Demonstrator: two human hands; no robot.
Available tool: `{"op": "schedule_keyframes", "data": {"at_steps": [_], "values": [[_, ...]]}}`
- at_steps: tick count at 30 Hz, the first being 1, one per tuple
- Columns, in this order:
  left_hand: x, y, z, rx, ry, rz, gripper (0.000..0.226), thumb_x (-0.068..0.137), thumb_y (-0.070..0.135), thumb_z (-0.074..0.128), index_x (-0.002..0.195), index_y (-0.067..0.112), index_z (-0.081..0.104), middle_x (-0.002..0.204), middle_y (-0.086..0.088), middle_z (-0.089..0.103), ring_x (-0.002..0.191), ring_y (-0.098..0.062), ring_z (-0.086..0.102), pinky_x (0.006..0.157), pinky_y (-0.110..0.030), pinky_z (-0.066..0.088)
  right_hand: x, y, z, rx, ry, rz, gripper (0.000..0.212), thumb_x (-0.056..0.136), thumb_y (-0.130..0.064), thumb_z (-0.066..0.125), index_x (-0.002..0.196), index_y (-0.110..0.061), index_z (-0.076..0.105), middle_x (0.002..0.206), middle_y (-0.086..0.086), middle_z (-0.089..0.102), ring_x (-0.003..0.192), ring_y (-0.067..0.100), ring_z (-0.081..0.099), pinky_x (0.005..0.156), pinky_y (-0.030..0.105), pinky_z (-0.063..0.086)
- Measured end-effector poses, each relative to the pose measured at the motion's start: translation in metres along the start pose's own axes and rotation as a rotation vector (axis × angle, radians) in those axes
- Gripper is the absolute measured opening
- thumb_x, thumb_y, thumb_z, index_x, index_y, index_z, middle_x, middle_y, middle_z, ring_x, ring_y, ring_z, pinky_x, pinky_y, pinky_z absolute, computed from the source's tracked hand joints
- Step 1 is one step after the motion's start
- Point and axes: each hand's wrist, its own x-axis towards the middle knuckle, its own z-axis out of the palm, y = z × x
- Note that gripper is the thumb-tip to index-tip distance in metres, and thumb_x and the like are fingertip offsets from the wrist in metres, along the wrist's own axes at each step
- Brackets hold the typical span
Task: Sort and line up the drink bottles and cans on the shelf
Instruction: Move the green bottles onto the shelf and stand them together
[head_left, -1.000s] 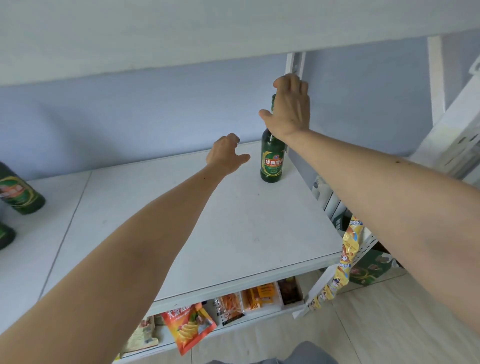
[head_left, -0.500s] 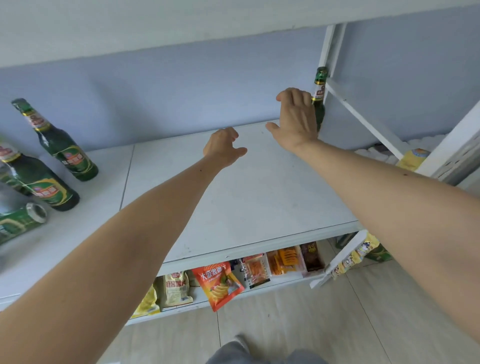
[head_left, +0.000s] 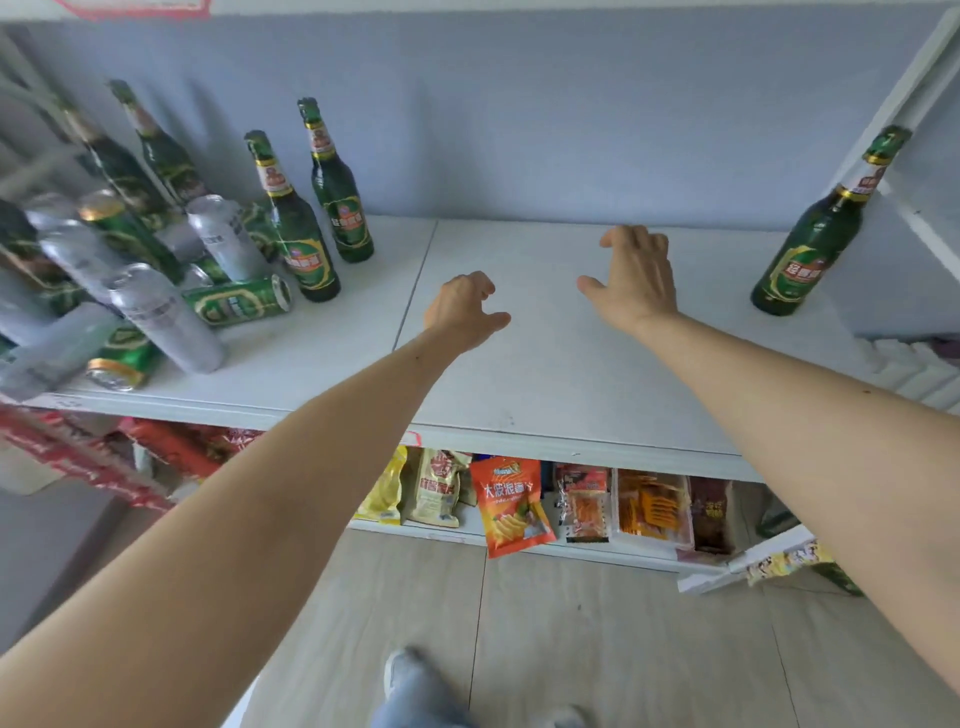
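One green beer bottle (head_left: 821, 234) stands alone at the right end of the white shelf (head_left: 545, 374), beside the upright post. A jumble of drinks fills the left end: two green bottles (head_left: 298, 228) stand nearest the middle, more bottles lean behind them, and several silver cans (head_left: 166, 317) and green cans (head_left: 236, 301) stand or lie on their sides. My left hand (head_left: 462, 309) hovers over the shelf's middle with fingers loosely curled and holds nothing. My right hand (head_left: 631, 278) hangs beside it with relaxed, spread fingers, well left of the lone bottle.
The lower shelf holds snack packets, among them an orange crisp bag (head_left: 511, 504) hanging over its front edge. A white post (head_left: 904, 104) rises at the right end. Pale floor tiles (head_left: 597, 639) and my shoe lie below.
My right hand has let go of the lone green bottle and drawn back left toward the shelf's middle. My view has swung left, bringing the crowd of bottles and cans into sight.
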Motion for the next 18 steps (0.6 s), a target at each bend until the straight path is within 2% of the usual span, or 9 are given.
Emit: {"op": "schedule_keyframes", "data": {"at_steps": [9, 18], "values": [[-0.01, -0.133, -0.098, 0.107, 0.048, -0.049, 0.046, 0.082, 0.034, 0.072, 0.121, 0.014, 0.058, 0.12, -0.003, 0.062, 0.111, -0.022, 0.057, 0.091, -0.039, 0.051, 0.003, -0.132, 0.063, -0.023, -0.066, -0.115, 0.052, 0.086, -0.03, 0.065, 0.128, -0.006, 0.046, 0.133, 0.013, 0.046, 0.125, 0.033, 0.036, 0.096, 0.038, 0.037], [0.015, -0.231, -0.162, 0.226, 0.025, -0.069, 0.048, 0.079, 0.034, 0.071, 0.121, 0.015, 0.056, 0.119, -0.005, 0.061, 0.107, -0.025, 0.058, 0.085, -0.041, 0.053, 0.027, -0.241, 0.114, -0.075, -0.054, -0.22, 0.05, 0.086, -0.029, 0.065, 0.127, -0.006, 0.047, 0.131, 0.013, 0.048, 0.122, 0.034, 0.038, 0.093, 0.039, 0.037]]}}
